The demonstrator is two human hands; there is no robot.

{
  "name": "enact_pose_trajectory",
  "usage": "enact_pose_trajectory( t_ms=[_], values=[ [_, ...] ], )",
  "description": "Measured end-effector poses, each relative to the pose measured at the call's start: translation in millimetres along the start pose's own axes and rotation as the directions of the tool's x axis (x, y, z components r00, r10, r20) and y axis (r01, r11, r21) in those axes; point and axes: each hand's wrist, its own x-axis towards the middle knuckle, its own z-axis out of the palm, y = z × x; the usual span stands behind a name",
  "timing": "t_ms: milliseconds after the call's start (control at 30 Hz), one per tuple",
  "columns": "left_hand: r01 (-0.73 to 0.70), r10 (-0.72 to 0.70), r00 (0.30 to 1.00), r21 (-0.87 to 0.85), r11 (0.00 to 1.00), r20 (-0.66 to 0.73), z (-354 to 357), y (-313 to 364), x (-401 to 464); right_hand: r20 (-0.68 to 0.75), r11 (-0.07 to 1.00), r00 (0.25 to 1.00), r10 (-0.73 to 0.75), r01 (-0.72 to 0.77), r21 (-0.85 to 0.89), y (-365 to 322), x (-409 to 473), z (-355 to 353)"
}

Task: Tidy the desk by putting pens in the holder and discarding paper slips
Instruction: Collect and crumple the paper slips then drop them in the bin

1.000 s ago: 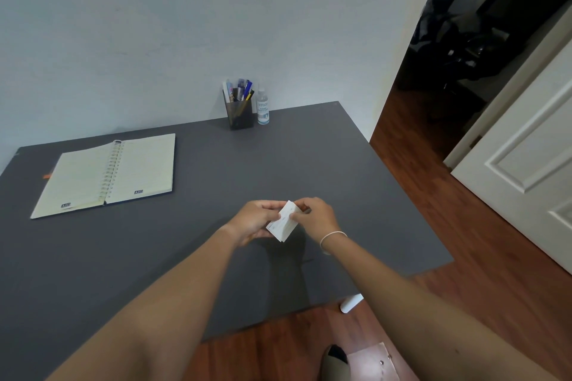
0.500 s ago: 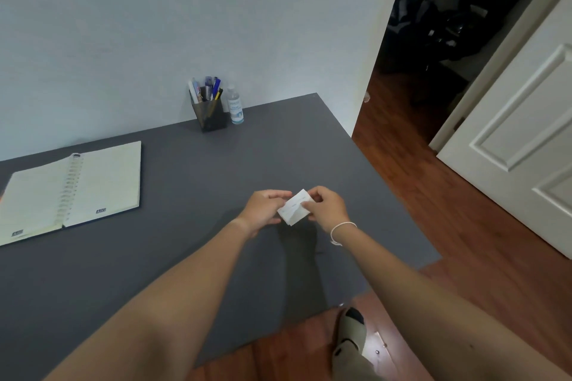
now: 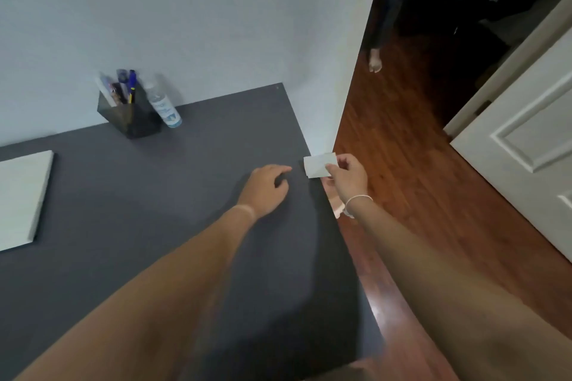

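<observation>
My right hand (image 3: 348, 178) pinches a small white paper slip (image 3: 318, 165) and holds it over the desk's right edge, with a white band on the wrist. My left hand (image 3: 266, 187) hovers just above the grey desk (image 3: 154, 195) to the left of the slip, fingers loosely curled and holding nothing. A dark pen holder (image 3: 131, 116) with several pens stands at the back of the desk by the wall.
A small clear bottle (image 3: 164, 108) stands right of the holder. An open notebook (image 3: 21, 198) lies at the left edge of view. Wooden floor (image 3: 433, 195) runs right of the desk, with a white door (image 3: 532, 145) and a person's foot (image 3: 375, 62) in the dark doorway.
My left hand has let go of the slip, which my right hand alone now carries rightward over the desk edge. The view has swung right and closer.
</observation>
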Motion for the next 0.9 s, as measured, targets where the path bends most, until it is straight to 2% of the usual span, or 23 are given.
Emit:
enact_pose_trajectory(
  t_ms=[133, 267, 500, 767, 900],
  values=[
    [-0.05, 0.048, 0.999, 0.246, 0.968, 0.014, 11, 6, 30, -0.044, 0.99, 0.995, 0.091, -0.086, 0.113, 2, 45, -11],
    [-0.074, 0.074, 0.997, 0.357, 0.931, 0.014, 11, 4, 59, -0.048, 0.974, 0.983, 0.175, -0.165, 0.158, 13, 83, -5],
    [-0.136, 0.148, 0.989, 0.439, 0.888, 0.006, 11, -4, 97, -0.023, 0.961, 0.962, 0.271, -0.269, 0.07, 45, 138, 30],
    [-0.139, 0.171, 0.984, 0.413, 0.9, -0.041, 16, -12, 104, -0.043, 0.927, 0.938, 0.343, -0.346, -0.146, 111, 186, 75],
    [-0.131, 0.168, 0.984, 0.394, 0.91, -0.062, 17, -15, 104, -0.059, 0.914, 0.925, 0.375, -0.38, -0.142, 122, 186, 87]
  ],
)
